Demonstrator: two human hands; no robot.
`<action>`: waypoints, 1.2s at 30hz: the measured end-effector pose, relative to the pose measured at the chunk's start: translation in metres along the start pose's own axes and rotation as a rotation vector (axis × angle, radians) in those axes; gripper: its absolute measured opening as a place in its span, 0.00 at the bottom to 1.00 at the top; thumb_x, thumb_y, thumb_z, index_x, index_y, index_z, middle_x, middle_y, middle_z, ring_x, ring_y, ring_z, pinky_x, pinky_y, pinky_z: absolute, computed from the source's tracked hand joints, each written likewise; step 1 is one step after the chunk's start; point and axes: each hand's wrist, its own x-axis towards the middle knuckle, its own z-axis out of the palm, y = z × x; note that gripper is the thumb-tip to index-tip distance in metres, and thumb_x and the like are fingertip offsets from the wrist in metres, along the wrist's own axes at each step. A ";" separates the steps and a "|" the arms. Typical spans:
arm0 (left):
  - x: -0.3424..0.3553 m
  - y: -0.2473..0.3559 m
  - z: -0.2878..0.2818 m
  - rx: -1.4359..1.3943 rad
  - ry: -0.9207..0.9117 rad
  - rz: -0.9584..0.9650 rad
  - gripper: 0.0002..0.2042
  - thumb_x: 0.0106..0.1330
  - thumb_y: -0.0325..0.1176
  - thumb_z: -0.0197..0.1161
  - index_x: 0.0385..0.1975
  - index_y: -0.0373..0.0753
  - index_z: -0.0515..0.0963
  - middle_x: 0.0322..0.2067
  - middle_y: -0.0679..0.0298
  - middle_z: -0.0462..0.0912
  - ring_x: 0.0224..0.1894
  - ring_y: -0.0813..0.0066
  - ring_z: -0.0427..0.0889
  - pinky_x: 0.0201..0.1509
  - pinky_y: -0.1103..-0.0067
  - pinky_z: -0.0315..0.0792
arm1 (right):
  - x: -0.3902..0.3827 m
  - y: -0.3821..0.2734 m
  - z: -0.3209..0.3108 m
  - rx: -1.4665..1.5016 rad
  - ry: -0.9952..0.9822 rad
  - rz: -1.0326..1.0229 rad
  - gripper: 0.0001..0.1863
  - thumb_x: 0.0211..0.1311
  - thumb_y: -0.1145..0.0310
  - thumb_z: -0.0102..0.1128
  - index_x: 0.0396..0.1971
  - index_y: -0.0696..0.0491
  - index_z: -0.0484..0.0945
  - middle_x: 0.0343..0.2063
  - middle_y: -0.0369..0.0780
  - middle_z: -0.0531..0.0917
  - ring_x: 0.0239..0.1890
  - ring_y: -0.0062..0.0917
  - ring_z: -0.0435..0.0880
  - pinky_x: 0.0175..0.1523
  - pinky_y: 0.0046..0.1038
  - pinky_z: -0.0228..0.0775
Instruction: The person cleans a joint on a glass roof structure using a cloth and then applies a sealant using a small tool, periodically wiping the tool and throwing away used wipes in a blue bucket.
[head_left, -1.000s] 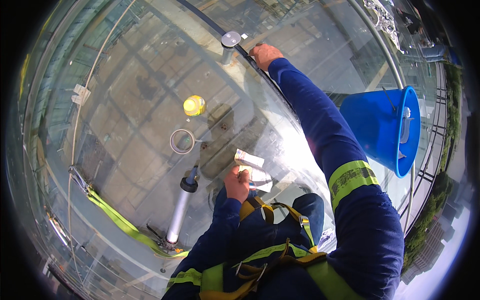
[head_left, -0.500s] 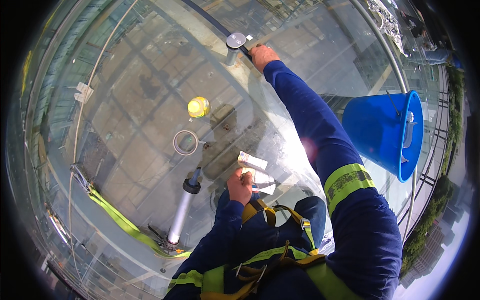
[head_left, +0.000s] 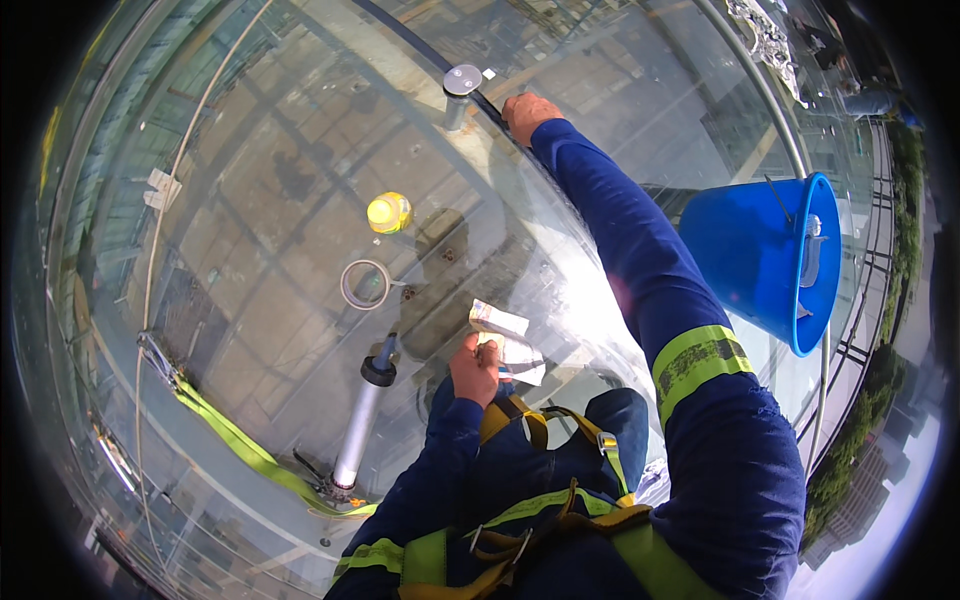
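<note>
My left hand [head_left: 474, 368] is closed round a creased piece of white printed paper or wrapper [head_left: 512, 347], low in front of my knees. Stretched far forward, my right hand [head_left: 530, 118] is closed and presses at the black joint strip [head_left: 488, 106] between glass panels. Whatever its fingers hold, if anything, is hidden. Just left of it stands a round metal glass fitting [head_left: 463, 80]. A caulking gun [head_left: 357, 430] with a silver barrel and dark nozzle lies left of my left hand. Beyond it are a roll of tape [head_left: 365, 285] and a yellow-capped bottle [head_left: 389, 212].
A blue bucket [head_left: 745, 250] with tools inside leans at the right by a metal rail [head_left: 765, 85]. A green strap [head_left: 245, 450] and a thin rope [head_left: 165, 230] run along the left. Beneath me is a glass surface [head_left: 290, 230].
My right hand has slid slightly along the black strip, away from the round fitting. The whole view has shifted a little. My left hand keeps its hold on the paper.
</note>
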 end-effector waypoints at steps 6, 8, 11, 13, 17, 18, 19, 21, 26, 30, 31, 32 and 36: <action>0.003 -0.013 -0.004 0.006 0.004 0.050 0.11 0.71 0.27 0.58 0.48 0.27 0.73 0.32 0.59 0.81 0.26 0.76 0.81 0.22 0.75 0.82 | -0.032 -0.004 -0.019 -0.166 -0.153 -0.016 0.17 0.63 0.69 0.49 0.48 0.49 0.83 0.45 0.46 0.86 0.51 0.42 0.85 0.53 0.40 0.78; 0.002 -0.014 -0.003 0.007 0.002 0.057 0.11 0.71 0.28 0.58 0.48 0.27 0.73 0.32 0.60 0.81 0.26 0.76 0.81 0.22 0.75 0.82 | -0.048 0.006 -0.024 -0.158 -0.217 -0.022 0.15 0.58 0.73 0.53 0.44 0.54 0.83 0.41 0.48 0.86 0.47 0.46 0.85 0.50 0.42 0.78; 0.000 -0.006 0.001 -0.041 0.010 0.002 0.11 0.70 0.28 0.58 0.48 0.27 0.73 0.33 0.60 0.81 0.26 0.76 0.81 0.21 0.75 0.82 | -0.081 0.026 -0.030 -0.295 -0.361 -0.033 0.15 0.55 0.74 0.55 0.43 0.54 0.84 0.41 0.48 0.87 0.46 0.46 0.86 0.49 0.41 0.79; -0.003 0.001 0.002 -0.002 0.003 -0.036 0.10 0.70 0.27 0.58 0.47 0.29 0.75 0.33 0.62 0.82 0.31 0.78 0.82 0.29 0.77 0.81 | -0.114 0.041 -0.036 -0.328 -0.471 0.022 0.16 0.53 0.75 0.56 0.41 0.50 0.86 0.41 0.45 0.87 0.46 0.44 0.86 0.49 0.39 0.79; 0.001 -0.025 -0.003 0.061 0.011 0.305 0.09 0.69 0.27 0.59 0.45 0.31 0.77 0.34 0.64 0.83 0.36 0.81 0.81 0.39 0.80 0.77 | -0.214 0.077 -0.035 0.035 -0.206 0.001 0.17 0.54 0.76 0.57 0.42 0.47 0.87 0.38 0.43 0.88 0.42 0.39 0.87 0.47 0.37 0.78; -0.001 -0.023 -0.003 -0.014 -0.007 0.270 0.09 0.69 0.27 0.59 0.45 0.31 0.78 0.35 0.65 0.83 0.36 0.82 0.80 0.41 0.81 0.74 | -0.244 0.081 -0.036 0.127 -0.120 -0.002 0.16 0.55 0.76 0.58 0.43 0.48 0.87 0.37 0.44 0.88 0.41 0.38 0.88 0.45 0.36 0.78; -0.003 -0.019 -0.002 -0.088 -0.023 0.237 0.09 0.69 0.28 0.60 0.44 0.31 0.79 0.35 0.65 0.84 0.37 0.83 0.79 0.43 0.82 0.72 | -0.286 0.078 -0.044 0.331 -0.069 -0.007 0.14 0.56 0.76 0.60 0.42 0.51 0.86 0.34 0.43 0.88 0.38 0.33 0.87 0.42 0.33 0.78; -0.025 -0.010 0.004 -0.179 -0.072 0.219 0.10 0.69 0.29 0.60 0.44 0.31 0.79 0.36 0.64 0.84 0.37 0.82 0.80 0.42 0.81 0.73 | -0.369 0.055 -0.069 0.734 -0.106 0.129 0.10 0.60 0.73 0.62 0.41 0.56 0.84 0.28 0.40 0.86 0.34 0.24 0.85 0.38 0.28 0.76; -0.114 0.078 0.058 -0.590 -0.407 0.015 0.10 0.70 0.29 0.59 0.45 0.32 0.80 0.37 0.61 0.85 0.40 0.74 0.85 0.41 0.77 0.80 | -0.509 0.013 -0.089 1.305 0.106 0.158 0.10 0.64 0.69 0.67 0.41 0.59 0.83 0.44 0.42 0.82 0.50 0.26 0.80 0.53 0.27 0.71; -0.200 0.141 0.070 -0.619 -0.843 0.001 0.23 0.75 0.43 0.47 0.63 0.35 0.69 0.49 0.55 0.82 0.45 0.65 0.84 0.49 0.63 0.80 | -0.571 -0.020 -0.100 1.417 0.294 0.082 0.11 0.64 0.67 0.67 0.42 0.57 0.83 0.48 0.44 0.81 0.61 0.30 0.72 0.59 0.33 0.68; -0.207 0.144 0.068 -0.755 -1.048 -0.032 0.27 0.73 0.45 0.45 0.69 0.40 0.62 0.56 0.54 0.78 0.54 0.61 0.80 0.55 0.57 0.77 | -0.585 -0.031 -0.112 1.582 0.267 0.124 0.11 0.65 0.68 0.66 0.43 0.58 0.82 0.44 0.42 0.83 0.53 0.27 0.77 0.53 0.30 0.71; -0.219 0.137 0.066 -0.741 -1.063 -0.030 0.27 0.73 0.45 0.45 0.69 0.40 0.62 0.56 0.54 0.78 0.54 0.61 0.80 0.55 0.57 0.77 | -0.599 -0.041 -0.125 1.747 0.239 0.162 0.11 0.66 0.68 0.65 0.44 0.58 0.81 0.40 0.39 0.84 0.45 0.24 0.81 0.46 0.27 0.74; -0.263 0.120 0.076 -0.540 -1.105 0.114 0.28 0.67 0.29 0.56 0.68 0.40 0.62 0.60 0.57 0.74 0.58 0.64 0.76 0.57 0.62 0.74 | -0.649 -0.062 -0.126 1.759 0.440 0.086 0.09 0.67 0.70 0.65 0.41 0.59 0.81 0.31 0.35 0.83 0.29 0.15 0.77 0.33 0.21 0.70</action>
